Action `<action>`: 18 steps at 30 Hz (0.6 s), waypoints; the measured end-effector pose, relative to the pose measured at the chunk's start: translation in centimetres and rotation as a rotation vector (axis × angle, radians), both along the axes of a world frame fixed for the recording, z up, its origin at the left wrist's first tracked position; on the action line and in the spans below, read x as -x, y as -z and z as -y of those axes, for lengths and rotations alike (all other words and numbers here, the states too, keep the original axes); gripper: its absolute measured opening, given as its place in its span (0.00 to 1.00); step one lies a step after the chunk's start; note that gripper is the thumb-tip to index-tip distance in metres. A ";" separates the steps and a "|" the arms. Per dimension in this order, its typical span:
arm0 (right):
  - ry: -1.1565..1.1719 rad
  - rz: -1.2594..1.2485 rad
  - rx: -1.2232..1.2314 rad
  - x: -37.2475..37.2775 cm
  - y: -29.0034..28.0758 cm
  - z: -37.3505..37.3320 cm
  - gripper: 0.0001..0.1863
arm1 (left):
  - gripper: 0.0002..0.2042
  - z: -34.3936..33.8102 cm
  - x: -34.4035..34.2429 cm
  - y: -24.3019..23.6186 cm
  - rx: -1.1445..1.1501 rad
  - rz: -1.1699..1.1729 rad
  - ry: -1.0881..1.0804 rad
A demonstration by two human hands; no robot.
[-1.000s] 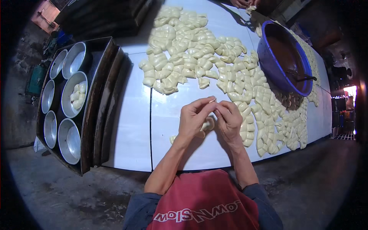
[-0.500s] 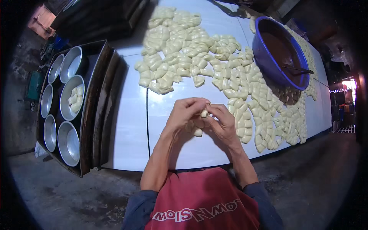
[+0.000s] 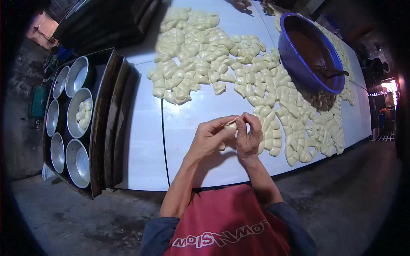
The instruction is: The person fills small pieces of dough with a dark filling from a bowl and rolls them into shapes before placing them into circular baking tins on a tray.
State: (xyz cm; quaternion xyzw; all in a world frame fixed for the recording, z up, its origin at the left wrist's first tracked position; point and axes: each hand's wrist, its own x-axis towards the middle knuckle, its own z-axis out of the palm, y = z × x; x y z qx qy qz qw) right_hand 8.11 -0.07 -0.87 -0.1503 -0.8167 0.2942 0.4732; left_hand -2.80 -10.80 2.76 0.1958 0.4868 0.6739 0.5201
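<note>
Since the earlier frame, the right hand [image 3: 249,137] has turned more upright, meeting the left hand [image 3: 210,138] over a white table [image 3: 143,145]. Ahead of the grip spread pale dough portions [image 3: 198,53]; farther off, to its right, stands a blue basin [image 3: 291,62]. Both hands pinch a small dough piece [image 3: 231,125] between them.

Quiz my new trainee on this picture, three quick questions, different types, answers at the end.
1. How many round pans sit in the dark tray on the left?
2. True or false: the left hand is reaching into a pan.
3. The contents of the blue basin look: a) white, b) brown, c) green.

Key:
1. Six.
2. False; it holds a small dough piece over the table.
3. b.
</note>
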 end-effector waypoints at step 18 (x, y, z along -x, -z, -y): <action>-0.093 0.187 0.809 -3.3 -3.4 1.2 0.13 | 0.13 0.4 -2.3 1.1 0.224 -0.020 -0.197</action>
